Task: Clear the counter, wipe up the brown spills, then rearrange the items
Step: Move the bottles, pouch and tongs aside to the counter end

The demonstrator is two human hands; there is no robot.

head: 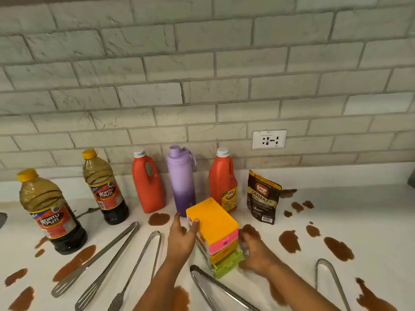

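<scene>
Both forearms are bare, no sleeves, and the left hand and right hand are ungloved.

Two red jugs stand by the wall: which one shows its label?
The right red jug, between the purple flask and the coffee pouch. The left red jug shows plain red.
</scene>
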